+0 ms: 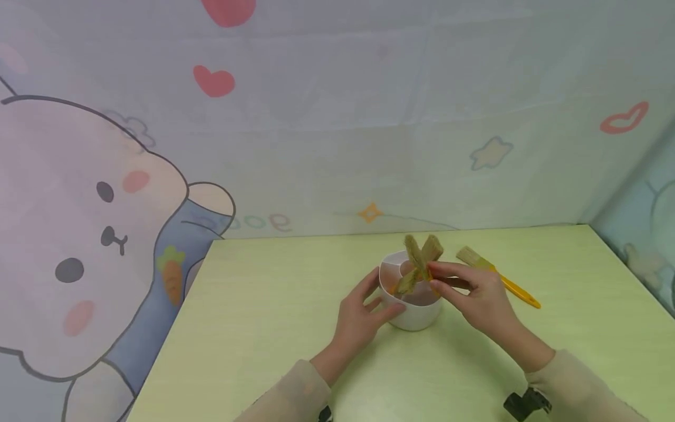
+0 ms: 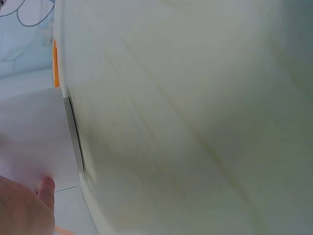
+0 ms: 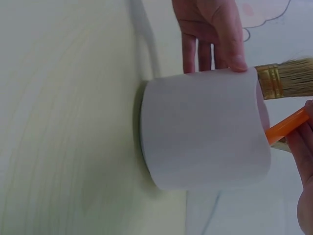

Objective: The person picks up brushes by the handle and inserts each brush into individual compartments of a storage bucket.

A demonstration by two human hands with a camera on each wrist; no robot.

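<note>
A white round pot [image 1: 413, 317] with inner dividers stands upright on the table. My left hand [image 1: 360, 316] holds it from the left, thumb near the front rim and fingers round the far side. Over the right rim, my right hand [image 1: 481, 296] pinches a paintbrush by its orange handle [image 3: 287, 125], whose lower end dips into the pot. Bristles of several brushes show above the opening; one brush [image 1: 406, 283] leans toward the front. In the right wrist view, another paintbrush [image 3: 292, 79] leans out past the rim beside my left thumb. The pot's wall hides the lower handles.
Another paintbrush [image 1: 519, 291] with a yellow-orange handle lies on the table [image 1: 253, 305], right of the pot and behind my right hand. A printed cloth backdrop [image 1: 337, 117] hangs behind the table's far edge and continues along the right side.
</note>
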